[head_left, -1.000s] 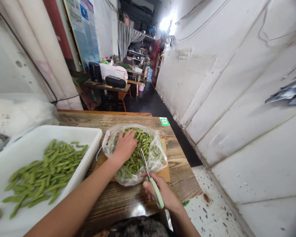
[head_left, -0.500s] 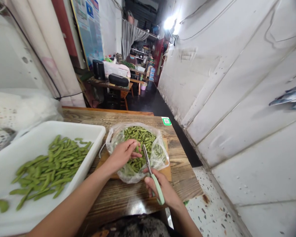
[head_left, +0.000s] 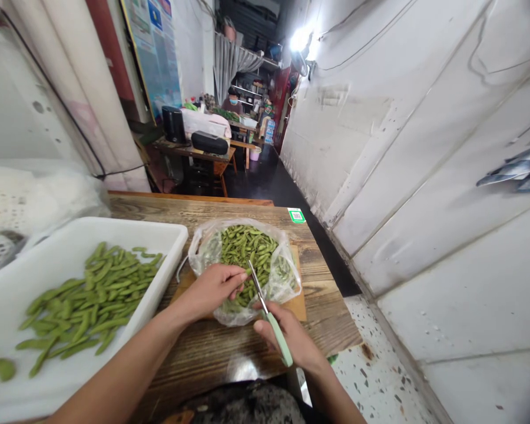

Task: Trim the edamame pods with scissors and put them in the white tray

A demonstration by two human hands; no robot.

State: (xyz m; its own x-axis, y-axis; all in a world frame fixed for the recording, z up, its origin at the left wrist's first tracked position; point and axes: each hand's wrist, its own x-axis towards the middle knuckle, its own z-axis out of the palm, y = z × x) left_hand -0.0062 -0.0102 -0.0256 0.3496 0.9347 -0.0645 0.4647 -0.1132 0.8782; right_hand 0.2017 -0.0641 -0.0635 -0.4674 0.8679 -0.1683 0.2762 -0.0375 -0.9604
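Observation:
My right hand (head_left: 282, 335) grips a pair of scissors (head_left: 277, 337) with pale green handles, its blades pointing up and away over a clear plastic bag (head_left: 205, 250). The bag lies open and is full of green edamame pods (head_left: 249, 241). Thumb and fingers of my left hand (head_left: 218, 288) are pinched together at the scissor tips, on what looks like one small pod, mostly hidden by the fingers. To the left, a white plastic tub (head_left: 182, 235) holds a loose heap of edamame pods (head_left: 101, 294).
Under the bag is a light brown board (head_left: 299, 306) on the wooden table (head_left: 327, 288). A translucent plastic bag (head_left: 70, 182) sits behind the tub. Farther back, a table (head_left: 198, 152) carries a black speaker (head_left: 173, 125). A masked person (head_left: 233, 103) sits beyond. A white wall (head_left: 406, 206) runs along the right.
My left fingers have closed from a looser, spread pose into a pinch beside the blades. The scissors have shifted slightly left, bringing their tips to those fingers.

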